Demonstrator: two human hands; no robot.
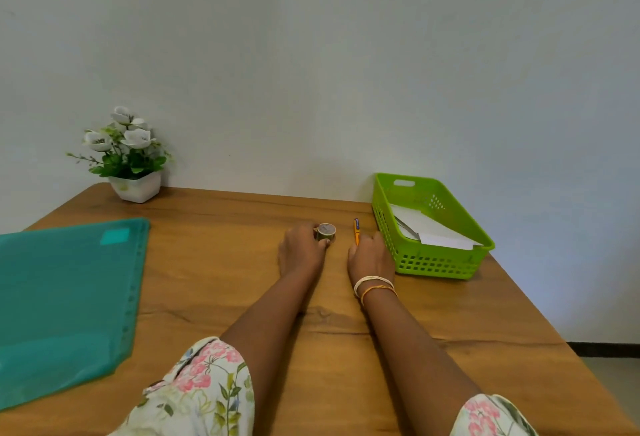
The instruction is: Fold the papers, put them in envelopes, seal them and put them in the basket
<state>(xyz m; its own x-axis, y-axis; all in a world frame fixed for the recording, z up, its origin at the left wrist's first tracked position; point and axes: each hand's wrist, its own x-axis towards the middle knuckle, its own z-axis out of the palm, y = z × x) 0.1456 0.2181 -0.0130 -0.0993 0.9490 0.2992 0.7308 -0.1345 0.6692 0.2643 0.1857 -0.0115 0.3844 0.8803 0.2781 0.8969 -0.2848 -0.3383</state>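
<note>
A green plastic basket (446,262) stands at the table's far right with white envelopes (436,231) lying inside it. My left hand (299,252) grips a small roll of tape (326,232) that sits on the table. My right hand (371,255) lies beside the basket, its fingers on the near end of an orange pen (356,229). A teal plastic folder (65,300) lies flat at the left. No loose paper shows on the table.
A white pot of artificial flowers (133,172) stands at the far left corner against the wall. The wooden table (221,262) runs to a right edge past the basket, with floor beyond.
</note>
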